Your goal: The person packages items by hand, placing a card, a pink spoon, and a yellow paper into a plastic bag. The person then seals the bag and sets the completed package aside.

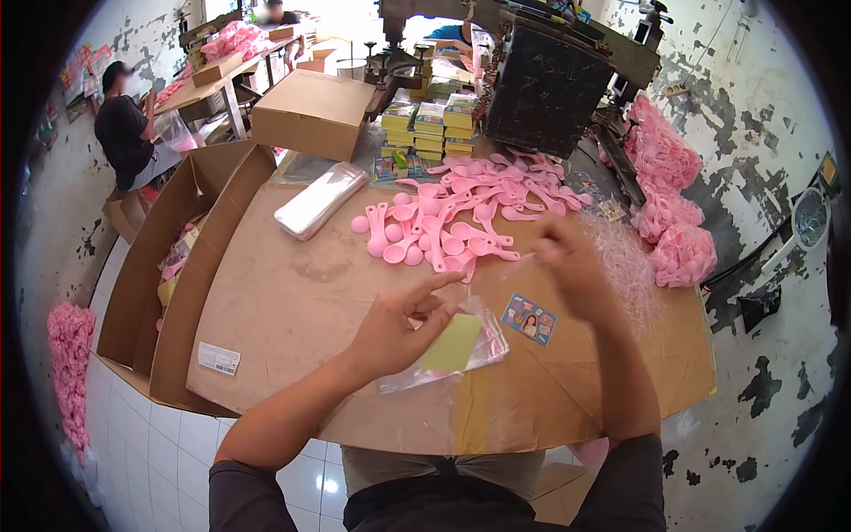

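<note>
My left hand (403,324) is over the cardboard-covered table (292,284), its thumb and fingers at a yellow-green card (454,343). That card lies on a small stack of clear plastic bags (489,348). My right hand (567,266) is raised to the right, blurred, with its fingers closed near a thin clear strip; what they hold is too small to name. A blue printed card (529,319) lies between the hands. Beyond them spreads a pile of pink plastic spoons (461,208).
Thin plastic strips (631,275) heap up on the right, before pink bagged bundles (683,253). A plastic bag pack (321,200), card stacks (429,124), a closed carton (312,111) and a black machine (548,89) stand behind. An open carton (191,293) is left. One person (126,133) sits back left.
</note>
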The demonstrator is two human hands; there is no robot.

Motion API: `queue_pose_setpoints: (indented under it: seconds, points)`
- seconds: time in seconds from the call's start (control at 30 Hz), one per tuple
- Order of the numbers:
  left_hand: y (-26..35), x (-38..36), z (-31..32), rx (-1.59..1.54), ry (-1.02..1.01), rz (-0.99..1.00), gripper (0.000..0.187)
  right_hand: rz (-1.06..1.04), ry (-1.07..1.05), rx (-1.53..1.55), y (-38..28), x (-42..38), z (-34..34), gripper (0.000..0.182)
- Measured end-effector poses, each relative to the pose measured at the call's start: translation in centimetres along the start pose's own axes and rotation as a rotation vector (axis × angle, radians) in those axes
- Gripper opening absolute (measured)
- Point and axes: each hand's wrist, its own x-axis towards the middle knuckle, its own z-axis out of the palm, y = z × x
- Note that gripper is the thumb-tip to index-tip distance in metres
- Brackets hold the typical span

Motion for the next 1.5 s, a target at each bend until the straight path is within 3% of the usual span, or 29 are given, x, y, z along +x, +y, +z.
queue_pose_setpoints:
  seconds: [0.03, 0.1, 0.13, 0.17, 0.23, 0.27, 0.37, 0.4, 0.47, 0.53, 0.6, 0.67, 0.77, 0.87, 1.17, 1.27, 1.5]
  points:
    - [-0.1, 0.1, -0.1, -0.101, -0.006, -0.043, 0.044, 0.202, -0.104, 0.330, 0.5, -0.5, -3.0, 0.008]
    - [-0.3, 0.2, 0.0, -0.239, -0.007, -0.106, 0.043, 0.304, -0.178, 0.712, 1.0, -2.2, -9.8, 0.011]
    - [-0.5, 0.3, 0.0, -0.276, 0.000, -0.125, 0.042, 0.312, -0.125, 0.606, 2.9, -2.9, -12.5, 0.007]
    - [-0.6, 0.3, 0.0, -0.312, 0.004, -0.145, 0.042, 0.298, -0.029, 0.368, 6.4, -3.9, -15.2, 0.010]
    - [-0.5, 0.3, -0.1, -0.321, -0.001, -0.140, 0.041, 0.149, 0.107, -0.707, 14.5, -6.4, -18.6, 0.024]
    - [-0.5, 0.4, -0.1, -0.324, -0.001, -0.136, 0.041, 0.089, 0.181, -1.043, 16.6, -7.8, -19.1, 0.032]
    - [-0.9, 0.5, 0.0, -0.332, 0.011, -0.161, 0.038, 0.102, 0.292, -1.323, 11.3, -7.4, -15.5, 0.051]
    - [-1.0, 0.7, 0.1, -0.347, 0.011, -0.157, 0.037, 0.149, 0.346, -1.290, 9.5, -6.7, -13.7, 0.045]
    - [-1.1, 0.7, 0.3, -0.376, 0.008, -0.164, 0.035, -0.105, 0.324, -1.013, 8.2, -5.4, -10.7, 0.036]
    - [-1.1, 0.7, 0.6, -0.384, 0.019, -0.163, 0.033, 0.164, 0.100, -0.293, 4.0, -3.9, -5.1, 0.031]
    - [-1.4, 0.7, 0.7, -0.349, 0.024, -0.172, 0.032, 0.102, -0.193, -0.040, 1.8, -3.2, -1.1, 0.037]
    - [-1.9, 0.6, 0.6, -0.276, 0.027, -0.193, 0.032, -0.026, -0.234, 0.058, 1.1, -3.2, 2.5, 0.038]
    - [-1.9, 0.6, 0.5, -0.271, 0.032, -0.199, 0.031, 0.148, -0.236, 0.331, 3.0, -3.3, 5.0, 0.033]
    - [-1.5, 0.6, 0.6, -0.338, 0.041, -0.215, 0.029, 0.179, -0.233, 0.500, 3.7, -3.0, 5.1, 0.029]
    - [-2.5, 0.8, 0.3, -0.297, 0.051, -0.224, 0.028, 0.341, -0.182, 0.535, 3.9, -3.5, 4.5, 0.015]
    - [-2.6, 0.9, 0.5, -0.344, 0.089, -0.215, 0.026, 0.326, -0.183, 0.567, 5.0, -3.6, 4.5, 0.016]
    - [-3.3, 0.9, -0.6, -0.224, -0.026, -0.133, 0.023, 0.197, -0.178, 0.509, 5.8, -3.6, 4.2, 0.016]
